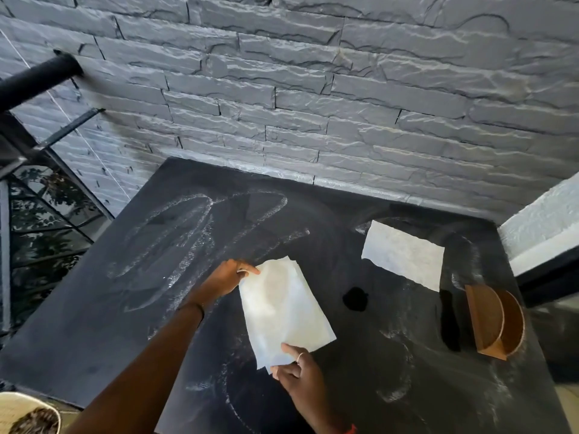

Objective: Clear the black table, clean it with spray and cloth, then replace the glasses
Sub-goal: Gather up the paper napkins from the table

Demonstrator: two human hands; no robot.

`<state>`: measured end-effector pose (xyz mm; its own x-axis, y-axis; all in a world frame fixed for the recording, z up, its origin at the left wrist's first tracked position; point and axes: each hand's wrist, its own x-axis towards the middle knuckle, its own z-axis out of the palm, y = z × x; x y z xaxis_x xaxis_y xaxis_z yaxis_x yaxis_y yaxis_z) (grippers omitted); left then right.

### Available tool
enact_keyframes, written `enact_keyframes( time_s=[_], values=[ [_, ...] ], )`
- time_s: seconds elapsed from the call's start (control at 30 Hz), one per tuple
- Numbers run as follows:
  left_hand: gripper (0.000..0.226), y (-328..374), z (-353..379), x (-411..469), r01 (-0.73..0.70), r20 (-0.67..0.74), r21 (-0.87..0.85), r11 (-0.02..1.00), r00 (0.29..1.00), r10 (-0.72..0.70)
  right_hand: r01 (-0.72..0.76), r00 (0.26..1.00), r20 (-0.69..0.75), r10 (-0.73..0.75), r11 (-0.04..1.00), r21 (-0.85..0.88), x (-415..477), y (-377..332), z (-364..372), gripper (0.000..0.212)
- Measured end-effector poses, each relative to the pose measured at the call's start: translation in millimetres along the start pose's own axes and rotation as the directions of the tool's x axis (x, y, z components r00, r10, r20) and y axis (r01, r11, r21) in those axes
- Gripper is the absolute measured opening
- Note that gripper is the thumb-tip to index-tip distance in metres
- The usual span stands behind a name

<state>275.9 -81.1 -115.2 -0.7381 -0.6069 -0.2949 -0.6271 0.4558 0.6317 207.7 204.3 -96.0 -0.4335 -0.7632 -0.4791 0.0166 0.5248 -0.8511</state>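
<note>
A black table fills the view, streaked with pale wipe marks. Above its middle I hold a folded white cloth with both hands. My left hand pinches its far top corner. My right hand grips its near bottom corner. A second white cloth lies flat on the table at the right rear. No glasses and no spray bottle are in view.
A wooden semicircular napkin holder stands near the table's right edge. A small dark wet patch sits between the cloths. A grey stone wall backs the table. A black railing runs at the left.
</note>
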Motion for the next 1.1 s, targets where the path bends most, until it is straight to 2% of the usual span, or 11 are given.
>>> enact_keyframes(
  time_s=[0.13, 0.23, 0.4, 0.53, 0.67, 0.77, 0.87, 1.0, 1.1],
  values=[
    [0.033, -9, 12, -10, 0.038, -0.032, 0.019, 0.999, 0.999, -0.037, -0.114, 0.993, 0.039, 0.115, 0.993, -0.036, -2, 9, 6, 0.045],
    [0.031, -13, 18, -13, 0.045, -0.083, 0.007, 0.999, 0.996, -0.044, -0.128, 0.991, 0.019, 0.130, 0.989, -0.077, -2, 7, 0, 0.046],
    [0.026, -13, 23, -19, 0.037, -0.137, -0.017, 0.999, 0.990, -0.039, -0.114, 0.993, -0.037, 0.111, 0.989, -0.094, 0, 3, -16, 0.032],
    [0.022, -17, 26, -22, 0.002, -0.286, 0.084, 0.996, 0.958, 0.022, -0.087, 0.995, -0.053, 0.084, 0.994, -0.065, 12, -8, -41, 0.013],
    [0.021, 4, 27, -16, -0.007, -0.420, 0.099, 0.995, 0.906, 0.048, -0.064, 0.977, -0.208, 0.048, 0.996, -0.069, 45, -19, -89, 0.021],
    [0.025, 30, 32, -4, -0.021, -0.458, 0.123, 0.992, 0.886, 0.075, -0.044, 0.928, -0.373, 0.018, 0.997, -0.064, 70, -31, -133, 0.026],
    [0.028, 70, 42, 16, -0.049, -0.446, 0.114, 0.992, 0.890, 0.095, -0.064, 0.863, -0.505, 0.010, 0.994, -0.090, 95, -35, -179, 0.027],
    [0.037, 127, 61, 47, -0.065, -0.375, 0.093, 0.994, 0.922, 0.095, -0.111, 0.777, -0.626, 0.065, 0.993, -0.034, 122, -39, -231, 0.012],
    [0.037, 159, 77, 66, -0.081, -0.301, 0.084, 0.993, 0.948, 0.103, -0.164, 0.740, -0.670, 0.046, 0.980, -0.114, 137, -40, -259, 0.008]
  ],
)
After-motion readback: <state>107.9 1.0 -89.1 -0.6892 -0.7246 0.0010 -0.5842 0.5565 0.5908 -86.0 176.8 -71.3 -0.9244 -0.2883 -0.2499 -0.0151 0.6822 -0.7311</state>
